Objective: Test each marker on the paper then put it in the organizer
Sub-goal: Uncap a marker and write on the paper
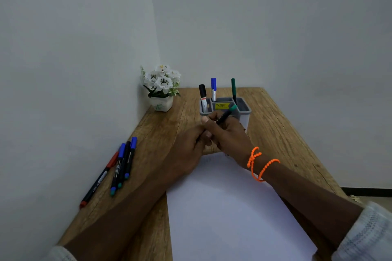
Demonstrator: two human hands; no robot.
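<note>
Your right hand (227,133) pinches a green-ended marker (226,115) just before the organizer (244,108) near the surface's far edge. Your left hand (186,150) seems to grip its lower end, though that's hidden. The paper (229,207) lies below.

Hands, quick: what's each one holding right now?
Right hand: fingers grip a green-tipped marker.
Left hand: fingers curled at the marker's lower end; what they hold cannot be told.

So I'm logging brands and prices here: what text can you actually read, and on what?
"49.00", with a currency sign before it: yellow sticker inside the grey organizer; its other lines are too small.
Print on the marker barrels by the wall: too blurred to read.
</note>
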